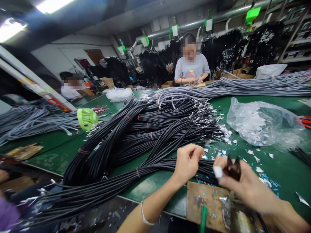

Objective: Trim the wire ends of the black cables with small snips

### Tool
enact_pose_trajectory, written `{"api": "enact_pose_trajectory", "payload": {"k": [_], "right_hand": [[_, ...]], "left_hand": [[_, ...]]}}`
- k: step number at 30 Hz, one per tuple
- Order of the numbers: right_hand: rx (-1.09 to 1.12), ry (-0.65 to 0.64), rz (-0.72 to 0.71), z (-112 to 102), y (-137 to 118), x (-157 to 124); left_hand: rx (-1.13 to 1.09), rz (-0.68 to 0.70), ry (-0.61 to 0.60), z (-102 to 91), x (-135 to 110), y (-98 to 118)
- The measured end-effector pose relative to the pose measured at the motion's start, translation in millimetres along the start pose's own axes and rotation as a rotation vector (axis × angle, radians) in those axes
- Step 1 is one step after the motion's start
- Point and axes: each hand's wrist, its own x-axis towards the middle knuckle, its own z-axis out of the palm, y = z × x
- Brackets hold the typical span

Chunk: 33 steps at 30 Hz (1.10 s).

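My left hand point(187, 160) is closed in a pinch over the ends of a black cable bundle point(136, 142) that lies across the green table point(286, 168); what its fingertips hold is too small to name. My right hand point(240, 183) is closed round small dark cutting pliers point(233, 168), held just right of the left hand, with a taped fingertip showing. The cable ends carry small white wrapped tips. Silver and blue scraps point(257, 161) lie scattered on the table under and beyond both hands.
A wooden board point(206, 202) sits at the near table edge under my hands. A clear plastic bag of scraps point(262, 123) lies to the right. Grey cable bundles point(243, 87) run across the far side. A green fan point(86, 118) stands left. A person point(191, 66) works opposite; another sits far left.
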Motion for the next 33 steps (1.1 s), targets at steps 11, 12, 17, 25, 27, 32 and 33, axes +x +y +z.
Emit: {"api": "enact_pose_trajectory", "payload": {"k": [11,12,17,25,27,32,33], "right_hand": [[-0.300,0.293,-0.057,-9.4,7.8,9.2],[-0.297,0.302,-0.055,-8.3,8.3,8.9],[-0.279,0.283,-0.130,-5.6,10.9,6.3],[-0.485,0.320,-0.438,-7.7,18.4,3.8],[-0.520,0.317,-0.457,-8.1,19.0,1.7],[-0.512,0.101,-0.362,-4.9,9.9,-0.7],[-0.515,0.064,-0.336,-4.7,8.3,0.3]], "left_hand": [[0.068,0.165,0.027,0.2,-8.1,7.9],[0.075,0.185,0.041,0.4,-8.3,8.5],[0.082,0.206,0.082,0.5,-7.5,10.4],[0.103,0.129,0.013,2.3,-8.6,8.6],[0.130,0.140,-0.006,0.2,-7.8,8.6],[0.163,0.129,-0.111,-11.3,0.0,10.4],[0.155,0.125,-0.126,-12.5,1.0,10.7]]}}
